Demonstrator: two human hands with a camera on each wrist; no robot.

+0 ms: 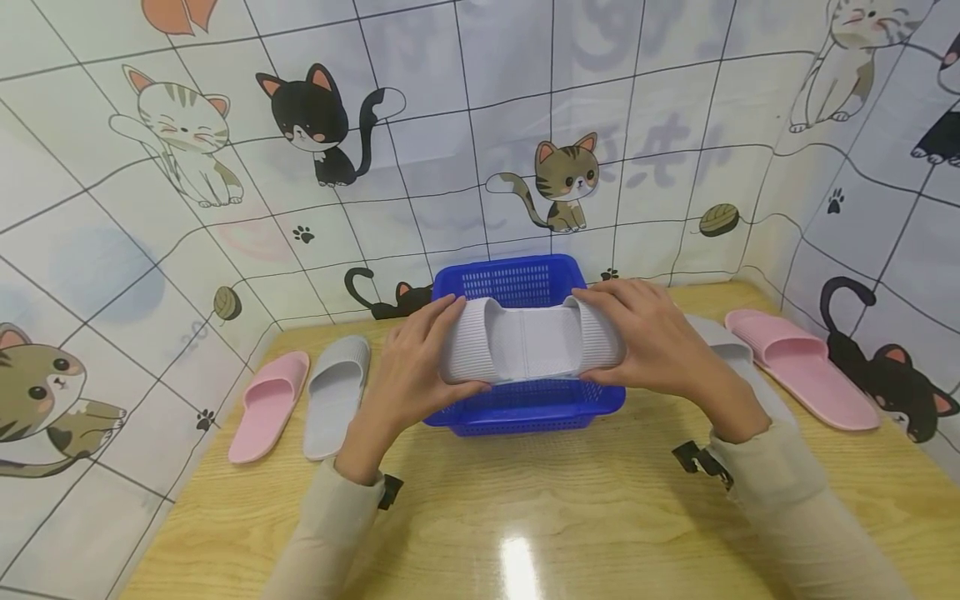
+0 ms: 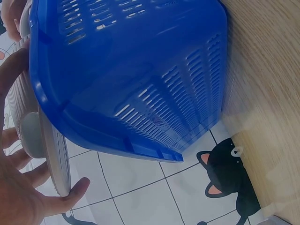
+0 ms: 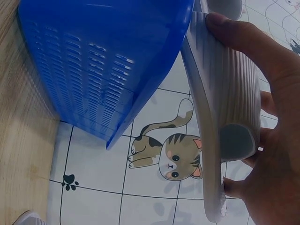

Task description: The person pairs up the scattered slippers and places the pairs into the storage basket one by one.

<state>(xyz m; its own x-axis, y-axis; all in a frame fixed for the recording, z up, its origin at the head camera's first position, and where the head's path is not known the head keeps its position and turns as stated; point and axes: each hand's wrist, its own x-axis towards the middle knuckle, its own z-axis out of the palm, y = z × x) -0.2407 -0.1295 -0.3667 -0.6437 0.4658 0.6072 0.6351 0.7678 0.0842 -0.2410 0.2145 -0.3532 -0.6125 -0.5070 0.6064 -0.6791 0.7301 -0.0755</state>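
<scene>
Over the blue basket (image 1: 525,419), both hands hold a pair of white slippers (image 1: 536,342), their ribbed straps at opposite outer ends and their soles meeting or overlapping in the middle. The left hand (image 1: 408,367) grips the left end, thumb below and fingers over the strap; in the left wrist view that slipper (image 2: 57,154) stands beside the basket's rim. At the other end, the right hand (image 1: 645,337) grips the second strap, and the right wrist view has this slipper (image 3: 206,112) edge-on between basket and palm. The inside of the basket is partly hidden.
On the wooden table (image 1: 465,517), a pink slipper (image 1: 266,408) and a grey slipper (image 1: 333,408) lie at the left. A whitish slipper (image 1: 765,385), partly behind the right wrist, and another pink slipper (image 1: 817,375) lie at the right. A cat-patterned sheet (image 1: 450,167) rises behind.
</scene>
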